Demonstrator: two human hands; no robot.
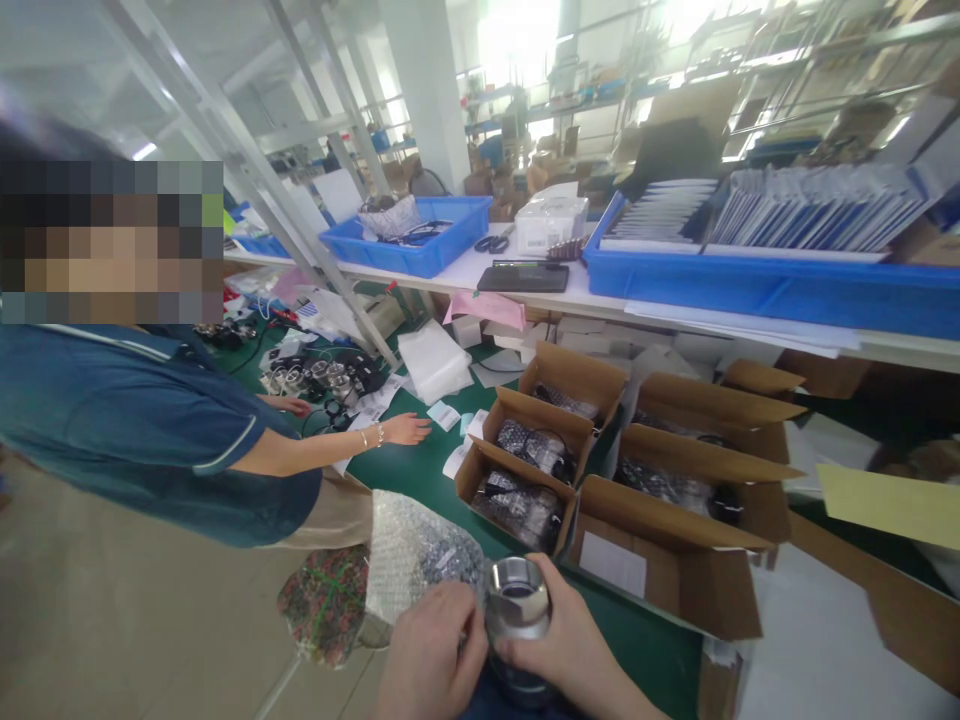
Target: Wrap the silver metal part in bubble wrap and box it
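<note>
Low in the view, both my hands grip a silver metal cylindrical part (517,598) with a dark lower section. My left hand (431,650) wraps its left side and my right hand (566,640) wraps its right side, fingers closed round it. A sheet of bubble wrap (416,550) lies just to the left, at the edge of the green table (420,470). Several open cardboard boxes (679,555) stand right behind the part, some holding black parts wrapped in plastic (521,505).
A co-worker in a blue shirt (150,440) leans in from the left, one hand (405,430) flat on the table near small metal parts (315,378). A white shelf carries blue bins (757,280), a dark device (523,277) and a white box (551,222). A patterned stool (324,600) stands below left.
</note>
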